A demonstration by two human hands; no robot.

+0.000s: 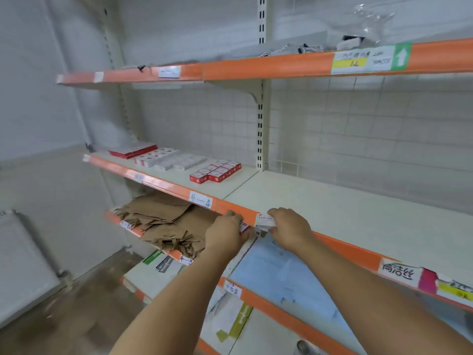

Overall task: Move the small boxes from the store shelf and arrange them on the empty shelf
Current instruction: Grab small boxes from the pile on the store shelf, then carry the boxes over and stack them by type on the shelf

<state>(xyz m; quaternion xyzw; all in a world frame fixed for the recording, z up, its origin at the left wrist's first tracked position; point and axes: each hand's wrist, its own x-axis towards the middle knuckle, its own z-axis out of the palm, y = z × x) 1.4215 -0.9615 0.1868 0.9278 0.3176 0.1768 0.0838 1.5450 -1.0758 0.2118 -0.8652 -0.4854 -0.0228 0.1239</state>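
Small boxes: one white staples box (266,222) is pinched in the right hand (289,228); another, red-edged (243,227), is held in the left hand (225,233), at the empty shelf (358,213) lip. Grip to be kept level; boxes set squarely, edges aligned.

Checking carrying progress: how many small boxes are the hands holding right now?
2: the right hand grips a white staples box; the left hand holds a red-edged box, mostly hidden, so more may be hidden.
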